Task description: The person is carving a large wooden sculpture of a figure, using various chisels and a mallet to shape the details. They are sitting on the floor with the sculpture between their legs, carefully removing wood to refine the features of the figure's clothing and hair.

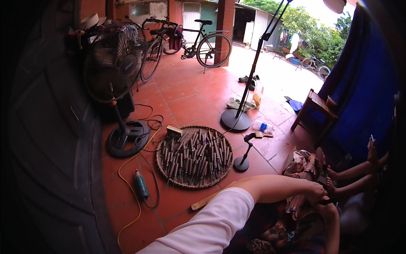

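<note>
My left arm, in a white sleeve, stretches to the right. Its hand (315, 192) is closed, and what it grips is hidden. Just below it my right hand (326, 208) is bent in, with its fingers closed. A short dark bar, perhaps a tool handle (334, 200), pokes out beside both hands; which hand holds it is unclear. Around them lies a reddish-brown, carved-looking piece (298, 205), partly covered by my arm. Left of my arm, a round woven tray (157, 166) holds several wooden-handled carving tools (196, 156).
Another person's bare limbs (355, 171) reach in from the right. On the red tiles stand a small stand (241, 164), a lamp base (235, 120) and a fan (122, 65). A teal power tool (141, 184) lies by a yellow cord (127, 163). A wooden stool (315, 103) stands right.
</note>
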Tool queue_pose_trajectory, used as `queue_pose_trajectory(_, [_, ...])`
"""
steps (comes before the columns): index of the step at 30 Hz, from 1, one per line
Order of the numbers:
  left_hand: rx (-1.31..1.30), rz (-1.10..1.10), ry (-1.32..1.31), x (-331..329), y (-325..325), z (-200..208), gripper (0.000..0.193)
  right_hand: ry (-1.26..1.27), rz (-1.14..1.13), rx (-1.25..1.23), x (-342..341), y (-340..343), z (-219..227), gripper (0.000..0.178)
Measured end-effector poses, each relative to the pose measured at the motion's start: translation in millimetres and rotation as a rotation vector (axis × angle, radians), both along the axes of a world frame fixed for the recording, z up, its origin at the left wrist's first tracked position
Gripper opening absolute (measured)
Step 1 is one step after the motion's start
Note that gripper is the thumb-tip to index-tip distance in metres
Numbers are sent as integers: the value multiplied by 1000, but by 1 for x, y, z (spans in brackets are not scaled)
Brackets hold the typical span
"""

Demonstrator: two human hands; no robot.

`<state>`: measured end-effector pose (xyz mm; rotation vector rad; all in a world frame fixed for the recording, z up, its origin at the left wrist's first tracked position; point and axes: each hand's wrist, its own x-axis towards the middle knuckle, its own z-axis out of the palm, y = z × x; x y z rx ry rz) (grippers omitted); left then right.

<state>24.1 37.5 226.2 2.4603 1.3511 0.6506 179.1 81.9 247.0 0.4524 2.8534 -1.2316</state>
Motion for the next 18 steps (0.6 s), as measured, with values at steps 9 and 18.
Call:
queue_pose_trajectory(9, [-83, 32, 2, -2, -15, 17, 40, 0, -1, 18, 4, 8, 4, 23])
queue_pose_trajectory(18, [-98, 57, 18, -2, -6, 10, 54, 9, 2, 32, 6, 8, 5, 23])
